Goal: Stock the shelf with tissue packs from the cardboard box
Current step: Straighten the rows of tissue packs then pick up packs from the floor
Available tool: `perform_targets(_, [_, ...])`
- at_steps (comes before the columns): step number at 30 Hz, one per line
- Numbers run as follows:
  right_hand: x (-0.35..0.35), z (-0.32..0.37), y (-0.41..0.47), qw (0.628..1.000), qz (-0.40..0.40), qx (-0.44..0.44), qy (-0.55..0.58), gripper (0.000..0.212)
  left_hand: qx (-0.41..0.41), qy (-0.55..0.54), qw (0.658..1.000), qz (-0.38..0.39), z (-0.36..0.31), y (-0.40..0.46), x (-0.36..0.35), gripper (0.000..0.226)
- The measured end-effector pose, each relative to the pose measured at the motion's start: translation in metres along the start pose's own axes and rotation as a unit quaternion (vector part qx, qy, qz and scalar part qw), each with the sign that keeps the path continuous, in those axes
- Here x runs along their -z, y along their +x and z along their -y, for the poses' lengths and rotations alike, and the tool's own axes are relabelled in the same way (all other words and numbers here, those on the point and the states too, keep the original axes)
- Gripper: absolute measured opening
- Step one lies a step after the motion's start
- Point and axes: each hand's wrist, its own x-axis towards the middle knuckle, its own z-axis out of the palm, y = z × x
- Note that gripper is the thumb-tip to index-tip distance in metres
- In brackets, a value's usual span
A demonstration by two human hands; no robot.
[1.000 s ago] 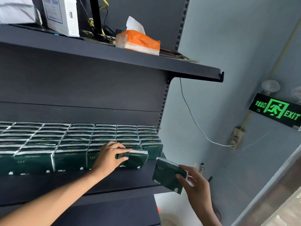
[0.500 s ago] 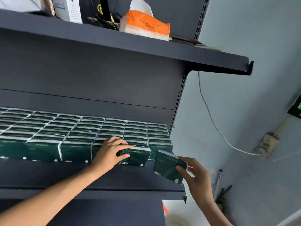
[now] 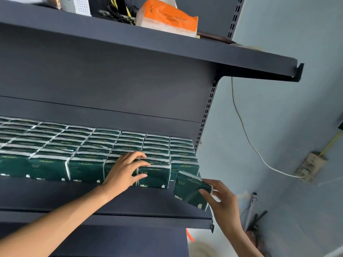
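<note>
Dark shelf (image 3: 130,201), mid-frame, rows stocked | left hand (image 3: 122,173): fingers spread, clasping front pack (image 3: 155,176) | right hand (image 3: 222,203): fingers pinching loose pack (image 3: 191,191) by right end; long axis sloping down-right, just before vacant right-end spot; right hand nearer.

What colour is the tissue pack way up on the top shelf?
The top-shelf tissue pack is orange with a white lower edge, clearest in the head view.

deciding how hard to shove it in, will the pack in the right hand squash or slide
Likely soft: the pack is film-wrapped tissue, so a hard shove may dent it. Probably light: the right hand pinches it at one edge. Smooth film should slide on the shelf, like the front pack the left hand grips.
</note>
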Motion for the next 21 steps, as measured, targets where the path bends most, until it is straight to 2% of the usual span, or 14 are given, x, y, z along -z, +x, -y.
perform_targets(21, [0.002,-0.023,0.026,0.998,0.021,0.006,-0.053,0.030,-0.014,0.039,0.999,0.013,0.003,0.006,-0.001,0.039])
